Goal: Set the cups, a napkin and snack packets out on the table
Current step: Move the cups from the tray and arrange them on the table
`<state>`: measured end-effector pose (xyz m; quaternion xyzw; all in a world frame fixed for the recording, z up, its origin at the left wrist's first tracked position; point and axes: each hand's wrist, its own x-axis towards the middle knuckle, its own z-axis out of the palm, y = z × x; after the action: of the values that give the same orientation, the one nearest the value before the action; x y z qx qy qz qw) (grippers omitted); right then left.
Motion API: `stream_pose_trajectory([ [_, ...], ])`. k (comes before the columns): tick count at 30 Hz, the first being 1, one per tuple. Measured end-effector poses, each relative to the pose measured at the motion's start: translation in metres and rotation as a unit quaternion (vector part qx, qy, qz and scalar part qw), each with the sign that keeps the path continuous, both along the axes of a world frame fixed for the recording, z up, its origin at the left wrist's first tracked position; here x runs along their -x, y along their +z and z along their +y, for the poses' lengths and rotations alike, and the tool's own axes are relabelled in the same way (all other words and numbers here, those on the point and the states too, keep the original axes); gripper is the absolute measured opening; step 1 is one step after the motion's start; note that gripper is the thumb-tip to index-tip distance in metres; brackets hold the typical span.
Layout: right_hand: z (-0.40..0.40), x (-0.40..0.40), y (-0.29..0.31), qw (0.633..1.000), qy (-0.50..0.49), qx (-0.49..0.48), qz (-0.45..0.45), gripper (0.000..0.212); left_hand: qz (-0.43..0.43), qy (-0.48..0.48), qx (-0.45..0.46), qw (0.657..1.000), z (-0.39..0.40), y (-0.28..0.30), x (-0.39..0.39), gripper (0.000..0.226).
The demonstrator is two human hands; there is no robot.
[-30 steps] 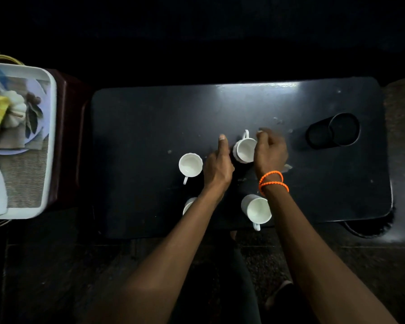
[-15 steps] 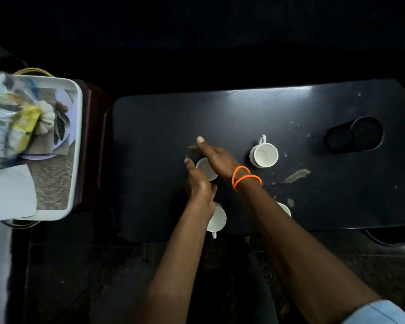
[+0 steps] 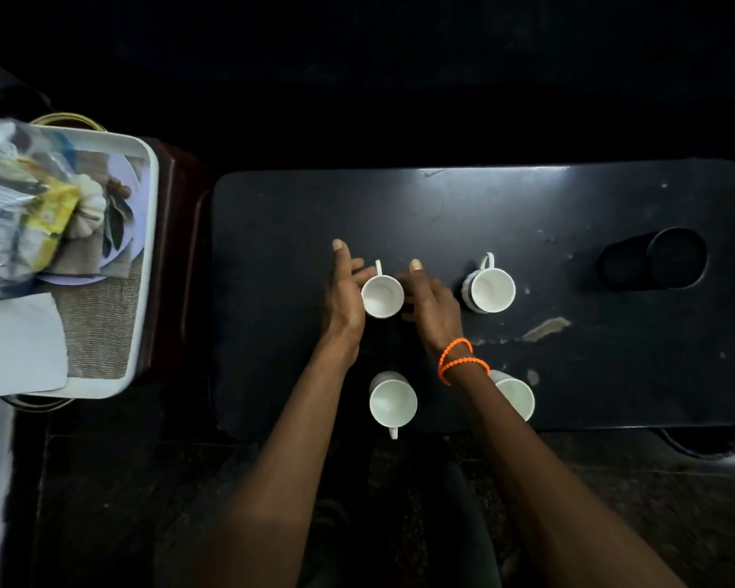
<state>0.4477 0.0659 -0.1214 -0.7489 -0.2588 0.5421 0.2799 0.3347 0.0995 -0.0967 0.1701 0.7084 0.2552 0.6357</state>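
Observation:
Four white cups stand on the black table (image 3: 527, 214). The middle cup (image 3: 382, 295) sits between my hands, its handle pointing away from me. My left hand (image 3: 343, 290) lies against its left side with fingers spread. My right hand (image 3: 433, 305), with orange bead bracelets at the wrist, rests just right of it, fingers loose. A second cup (image 3: 491, 290) stands further right. A third cup (image 3: 393, 403) is at the near edge, and a fourth cup (image 3: 516, 396) is partly hidden by my right forearm. Snack packets (image 3: 39, 214) and a white napkin (image 3: 18, 341) lie on the tray (image 3: 145, 265).
The white tray sits on a dark red stool left of the table, with a plate and a woven mat under the packets. A round recessed cup holder (image 3: 654, 261) is sunk into the table's far right. Paint is chipped off near the table's middle right.
Both hands left the right-hand cup and came to the middle cup. That cup's handle, which pointed toward me, now points away. My fingers have spread apart from it.

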Motion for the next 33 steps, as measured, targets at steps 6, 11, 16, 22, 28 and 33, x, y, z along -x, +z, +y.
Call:
stream_pose_trajectory([
  [6,0.0,0.007,0.001,0.999,-0.042,0.008,0.008,0.062,0.01,-0.061,-0.009,0.998,0.005,-0.004,0.008,0.076],
  [11,-0.003,0.014,0.001,0.997,-0.068,-0.02,-0.026,0.069,-0.015,-0.061,-0.005,0.998,0.01,-0.005,0.008,0.079],
  [16,-0.002,0.021,0.002,0.996,-0.086,-0.028,-0.027,0.064,-0.019,-0.058,-0.013,0.998,0.013,-0.009,0.009,0.078],
  [22,0.0,0.016,-0.002,0.995,-0.097,-0.008,0.007,0.058,-0.031,-0.038,-0.014,0.999,0.012,-0.018,0.01,0.074],
  [28,0.005,0.012,-0.002,0.996,-0.089,-0.005,0.025,0.045,-0.041,-0.009,-0.024,0.999,0.01,-0.023,0.008,0.074],
  [33,0.005,-0.004,-0.001,0.994,-0.098,-0.034,0.015,0.04,0.066,0.01,-0.08,0.995,0.006,-0.015,0.001,0.076],
])
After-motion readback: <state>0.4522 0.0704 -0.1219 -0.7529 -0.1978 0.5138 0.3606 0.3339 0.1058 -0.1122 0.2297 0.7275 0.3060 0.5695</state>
